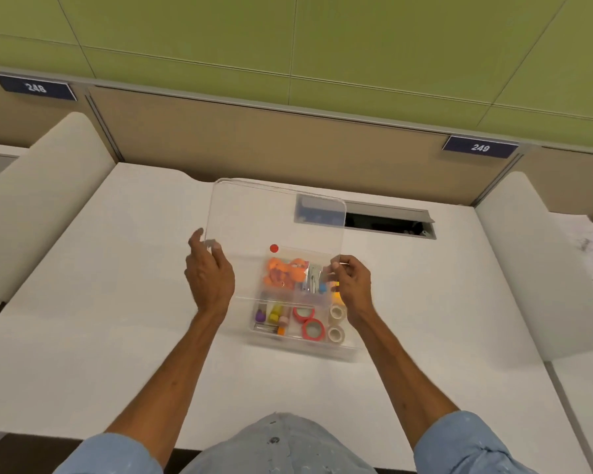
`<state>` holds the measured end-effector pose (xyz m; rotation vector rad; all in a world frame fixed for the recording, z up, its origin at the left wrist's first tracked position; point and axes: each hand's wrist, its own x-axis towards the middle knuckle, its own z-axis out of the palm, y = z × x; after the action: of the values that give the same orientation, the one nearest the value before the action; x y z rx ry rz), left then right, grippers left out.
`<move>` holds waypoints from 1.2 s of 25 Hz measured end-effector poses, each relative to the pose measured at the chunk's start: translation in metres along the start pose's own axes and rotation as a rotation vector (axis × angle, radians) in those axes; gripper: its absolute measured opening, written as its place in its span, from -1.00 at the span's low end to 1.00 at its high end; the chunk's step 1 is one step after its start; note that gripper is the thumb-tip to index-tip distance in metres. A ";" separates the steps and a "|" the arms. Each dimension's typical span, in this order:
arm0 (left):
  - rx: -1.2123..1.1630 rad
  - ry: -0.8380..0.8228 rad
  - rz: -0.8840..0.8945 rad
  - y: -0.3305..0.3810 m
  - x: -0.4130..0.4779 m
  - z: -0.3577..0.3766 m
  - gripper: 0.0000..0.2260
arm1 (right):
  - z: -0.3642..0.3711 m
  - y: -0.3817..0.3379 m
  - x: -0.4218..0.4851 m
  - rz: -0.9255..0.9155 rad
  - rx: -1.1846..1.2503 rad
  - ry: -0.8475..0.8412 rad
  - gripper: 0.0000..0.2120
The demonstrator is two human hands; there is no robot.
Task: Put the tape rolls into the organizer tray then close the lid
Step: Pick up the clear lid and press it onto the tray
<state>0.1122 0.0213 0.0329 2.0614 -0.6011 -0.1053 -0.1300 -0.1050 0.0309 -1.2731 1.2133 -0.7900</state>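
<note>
A clear organizer tray sits on the white desk in front of me. Two red tape rolls and two white tape rolls lie in its front compartments. Orange items, clips and small coloured pieces fill the other compartments. I hold the clear lid raised and tilted above the tray's far half. My left hand grips the lid's left edge. My right hand pinches its right edge. A red dot sticker shows through the lid.
The white desk has a cable slot at the back right. Cream dividers stand at left and right. Blue plates read 248 and 249.
</note>
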 end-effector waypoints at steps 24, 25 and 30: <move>0.096 -0.441 -0.157 -0.031 -0.075 0.054 -0.39 | -0.058 0.058 -0.030 0.186 -0.638 0.266 -0.63; 0.098 -0.452 -0.163 -0.031 -0.074 0.054 -0.38 | -0.059 0.059 -0.031 0.182 -0.635 0.264 -0.63; 0.124 -0.500 -0.193 -0.032 -0.071 0.055 -0.27 | -0.061 0.059 -0.027 0.174 -0.640 0.247 -0.61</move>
<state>0.0449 0.0247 -0.0345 2.2206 -0.7188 -0.7281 -0.2050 -0.0853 -0.0124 -1.5765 1.8443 -0.4463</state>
